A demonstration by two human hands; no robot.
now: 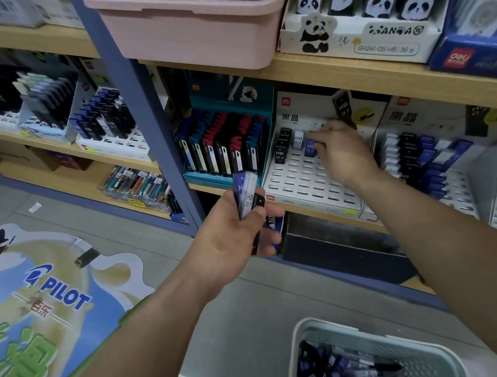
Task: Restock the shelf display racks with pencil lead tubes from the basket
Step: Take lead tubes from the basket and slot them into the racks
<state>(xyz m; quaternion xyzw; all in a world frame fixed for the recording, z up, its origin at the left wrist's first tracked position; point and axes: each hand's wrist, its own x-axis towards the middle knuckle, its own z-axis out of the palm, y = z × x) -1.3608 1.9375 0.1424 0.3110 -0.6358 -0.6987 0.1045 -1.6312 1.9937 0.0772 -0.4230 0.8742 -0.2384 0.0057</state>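
My left hand grips a bundle of lead tubes, blue, white and black, in front of the shelf. My right hand reaches into a white slotted display rack and pinches a blue lead tube at the rack's back rows. Black and white tubes marked HB 0.7 stand in the slots beside it. Most slots of this rack are bare. A pale green basket at the bottom holds several blue and black tubes.
A pink tub overhangs the upper shelf above my hands. A teal box of lead cases stands left of the rack, and a fuller rack to the right. A blue shelf post and a Pilot floor sign lie left.
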